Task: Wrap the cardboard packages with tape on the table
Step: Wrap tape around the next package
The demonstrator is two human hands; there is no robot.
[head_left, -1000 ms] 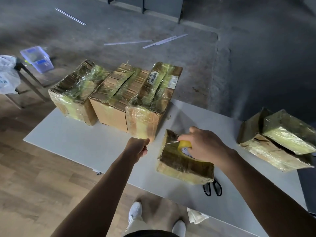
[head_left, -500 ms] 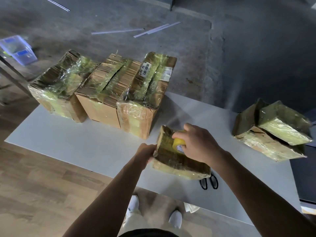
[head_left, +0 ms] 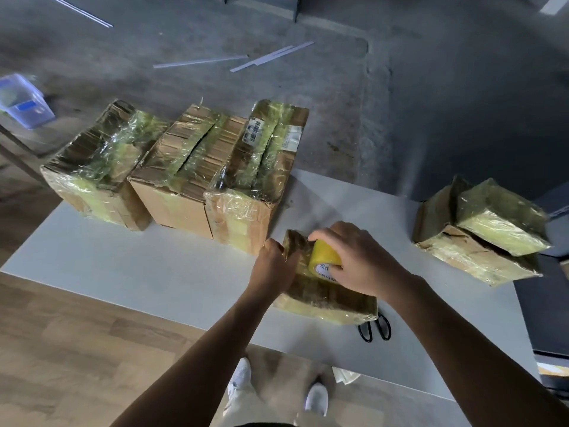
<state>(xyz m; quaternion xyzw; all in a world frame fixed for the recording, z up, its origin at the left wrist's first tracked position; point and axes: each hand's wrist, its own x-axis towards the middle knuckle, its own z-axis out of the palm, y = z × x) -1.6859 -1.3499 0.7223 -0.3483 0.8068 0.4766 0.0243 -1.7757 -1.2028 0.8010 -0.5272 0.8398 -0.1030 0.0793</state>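
Yellow tape roll (head_left: 323,257) on a flat cardboard package (head_left: 326,298), near edge of the white table (head_left: 123,266).
Right hand (head_left: 354,257) grips the roll on the package's top, and left hand (head_left: 272,266) clutches its far-left corner. Long axis seemingly runs away from the person, toward the taped cartons (head_left: 240,186); foreshortening leaves doubt. Risks: slack tape creasing or sticking to itself; package skidding onto the scissors (head_left: 375,328) just beside it if the left grip slips.

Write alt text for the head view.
The right hand grips a yellow tape roll atop a small wrapped package while the left hand holds its left side, on a white table. Three larger wrapped boxes stand behind, two more packages lie at right, black scissors nearby.
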